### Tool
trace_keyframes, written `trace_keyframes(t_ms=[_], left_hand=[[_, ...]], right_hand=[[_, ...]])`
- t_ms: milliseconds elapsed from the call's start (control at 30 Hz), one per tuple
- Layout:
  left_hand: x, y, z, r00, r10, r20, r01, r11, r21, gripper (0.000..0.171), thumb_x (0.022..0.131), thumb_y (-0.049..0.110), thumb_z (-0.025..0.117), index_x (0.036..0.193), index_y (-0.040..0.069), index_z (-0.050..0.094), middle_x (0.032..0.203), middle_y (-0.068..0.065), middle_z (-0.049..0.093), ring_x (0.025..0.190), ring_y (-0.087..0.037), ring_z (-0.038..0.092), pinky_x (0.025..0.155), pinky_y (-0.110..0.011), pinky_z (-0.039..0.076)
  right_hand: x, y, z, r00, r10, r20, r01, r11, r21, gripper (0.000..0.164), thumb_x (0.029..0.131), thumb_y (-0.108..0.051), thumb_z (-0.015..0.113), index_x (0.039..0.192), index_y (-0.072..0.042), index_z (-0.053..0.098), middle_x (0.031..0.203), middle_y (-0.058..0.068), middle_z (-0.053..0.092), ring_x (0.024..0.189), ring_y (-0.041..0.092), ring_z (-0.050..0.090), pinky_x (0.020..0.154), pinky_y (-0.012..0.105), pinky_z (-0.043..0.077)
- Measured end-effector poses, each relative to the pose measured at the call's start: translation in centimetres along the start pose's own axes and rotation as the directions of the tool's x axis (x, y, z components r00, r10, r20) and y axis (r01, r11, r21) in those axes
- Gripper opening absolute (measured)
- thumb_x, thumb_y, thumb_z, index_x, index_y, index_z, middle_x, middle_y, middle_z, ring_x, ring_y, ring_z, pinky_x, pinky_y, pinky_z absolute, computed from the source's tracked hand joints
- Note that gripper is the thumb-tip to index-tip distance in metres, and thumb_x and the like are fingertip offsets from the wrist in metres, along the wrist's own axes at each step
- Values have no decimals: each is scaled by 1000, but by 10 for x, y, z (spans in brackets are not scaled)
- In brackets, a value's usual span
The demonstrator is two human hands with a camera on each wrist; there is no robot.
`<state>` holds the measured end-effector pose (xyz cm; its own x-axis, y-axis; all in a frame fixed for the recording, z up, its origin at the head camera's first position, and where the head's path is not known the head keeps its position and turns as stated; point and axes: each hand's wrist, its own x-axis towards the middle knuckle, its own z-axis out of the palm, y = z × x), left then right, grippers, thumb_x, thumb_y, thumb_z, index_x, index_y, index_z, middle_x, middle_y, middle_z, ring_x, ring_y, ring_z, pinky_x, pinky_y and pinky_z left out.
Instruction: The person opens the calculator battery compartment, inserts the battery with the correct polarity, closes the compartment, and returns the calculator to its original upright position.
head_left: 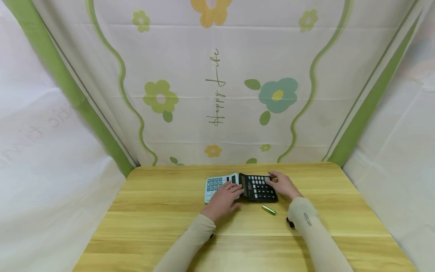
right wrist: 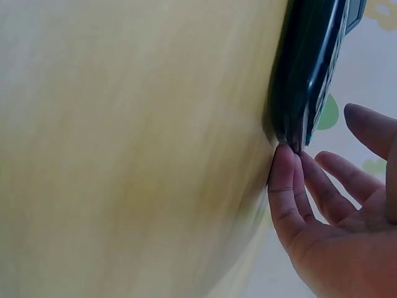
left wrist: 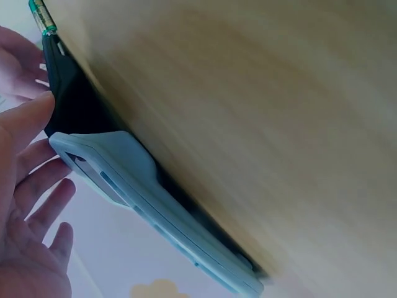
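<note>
On the wooden table a light blue calculator [head_left: 214, 184] and a black calculator [head_left: 259, 194] lie side by side, turned so their display ends meet. My left hand [head_left: 222, 199] reaches over that meeting place, fingers extended and covering part of the blue one. In the left wrist view its thumb [left wrist: 37, 115] is at the black calculator's side. At the black calculator's right end is my right hand [head_left: 283, 186]. The right wrist view shows its fingertips [right wrist: 284, 161] touching the calculator's lower corner, with the thumb [right wrist: 369, 127] held apart.
A small green and gold battery [head_left: 269, 210] lies in front of the black calculator. The wooden table [head_left: 153, 226] reaches back to a white cloth [head_left: 190, 128] printed with flowers. White cloth sides with green bands [head_left: 79, 100] flank the table.
</note>
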<state>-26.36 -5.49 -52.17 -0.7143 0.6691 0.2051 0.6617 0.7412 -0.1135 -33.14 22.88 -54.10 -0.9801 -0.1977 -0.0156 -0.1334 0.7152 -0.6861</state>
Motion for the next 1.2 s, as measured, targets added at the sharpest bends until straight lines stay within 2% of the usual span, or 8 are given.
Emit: trace_keyframes(t_ms=[233,400,633,800,1000,1200], left_hand=[[1,1,0,998,44,-36,-39,992,120,51,91,43,62,137,20,55,139,3,54,129,-15,47,117,-38,23],[2,2,0,995,68,-76,-55,986,159,49,90,42,65,133,20,58,135,3,57,127,-16,49,117,-37,24],[8,8,2,991,105,-83,-91,982,163,51,88,42,67,133,19,59,134,3,58,127,-14,49,116,-37,25],[13,15,3,991,109,-73,-98,985,139,53,88,41,67,135,18,56,135,3,57,129,-15,47,115,-35,27],[14,22,3,995,74,-65,-68,993,92,53,90,40,66,136,18,55,137,2,56,128,-16,49,111,-34,34],[15,27,1,1000,18,9,-18,999,44,55,91,41,63,140,17,51,142,-1,50,123,-15,54,107,-33,40]], right_hand=[[-3,0,-2,1000,-4,20,2,998,68,60,98,-32,56,145,-1,37,137,23,49,120,42,51,96,54,45],[-8,-2,-8,999,-17,36,13,995,97,59,99,-29,54,146,0,34,138,25,48,121,43,49,96,55,45],[-10,6,-12,999,-6,33,3,996,87,58,99,-27,55,146,0,35,138,24,48,122,43,49,97,55,45],[-11,13,-16,1000,-1,30,-1,997,82,59,99,-29,54,146,0,35,138,25,47,122,43,48,95,55,45],[-14,15,-21,999,-6,39,2,995,96,59,99,-29,53,146,1,33,139,27,45,123,45,46,96,56,44],[-15,12,-22,999,7,34,-11,993,115,59,99,-27,53,147,1,33,138,28,45,123,45,45,96,56,44]])
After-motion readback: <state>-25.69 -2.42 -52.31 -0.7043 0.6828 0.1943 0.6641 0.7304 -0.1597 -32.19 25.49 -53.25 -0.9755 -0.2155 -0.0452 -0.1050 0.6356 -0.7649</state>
